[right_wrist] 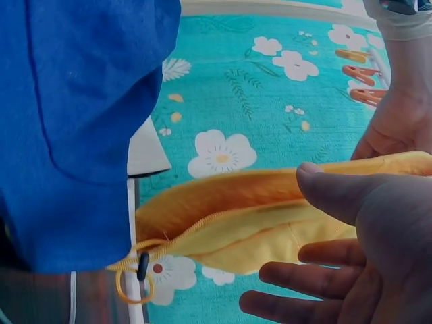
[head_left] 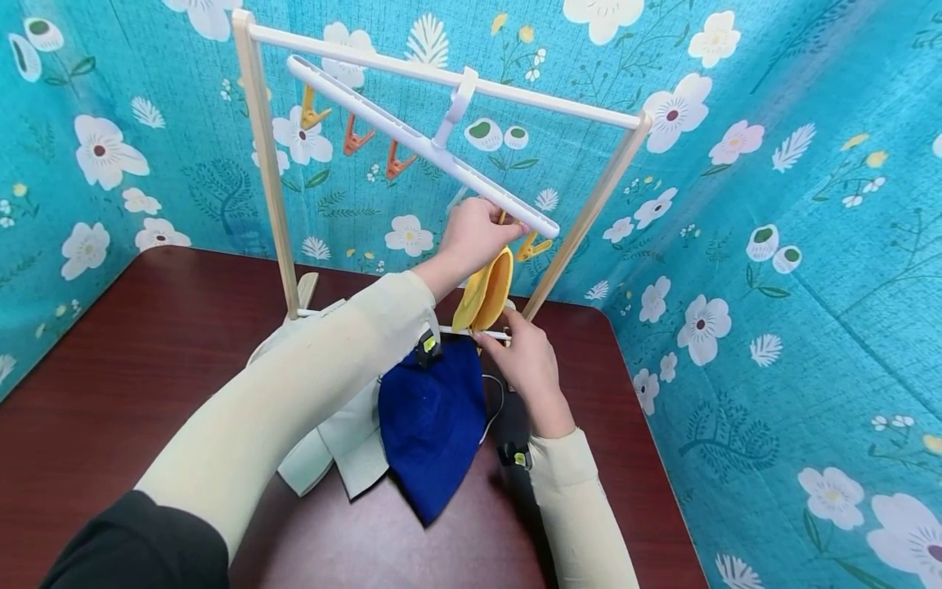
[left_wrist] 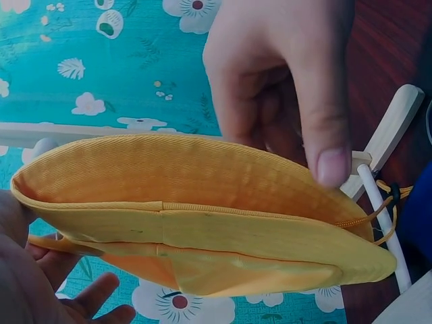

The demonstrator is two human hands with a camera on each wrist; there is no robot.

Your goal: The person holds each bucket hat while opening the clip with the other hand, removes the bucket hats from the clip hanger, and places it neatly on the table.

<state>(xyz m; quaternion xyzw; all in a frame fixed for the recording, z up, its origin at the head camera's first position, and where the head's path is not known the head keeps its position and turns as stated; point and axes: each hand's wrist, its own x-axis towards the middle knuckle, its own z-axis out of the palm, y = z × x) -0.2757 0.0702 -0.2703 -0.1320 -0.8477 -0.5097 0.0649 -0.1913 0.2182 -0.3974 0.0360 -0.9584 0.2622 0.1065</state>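
A yellow bucket hat [head_left: 486, 290] hangs folded below the right arm of a white clip hanger [head_left: 368, 114], its opening facing sideways. My left hand [head_left: 478, 233] pinches the hat's upper end close under the hanger; in the left wrist view that hand [left_wrist: 47, 270] shows only partly. At the lower brim is my right hand [head_left: 526, 352], its thumb overlapping the rim. In the right wrist view this right hand [right_wrist: 358, 243] has its fingers spread and fairly straight. A yellow cord with a black toggle [right_wrist: 142, 266] dangles from the hat's lower end.
The hanger hooks over a wooden rack [head_left: 265, 164]. Beside the hat a yellow clip [head_left: 533, 247] hangs; an orange clip [head_left: 356, 137] is among those further left. On the brown table [head_left: 96, 352] lie a dark blue hat [head_left: 434, 409] and pale cloth [head_left: 353, 438]. Flowered curtain [head_left: 736, 245] surrounds the rack.
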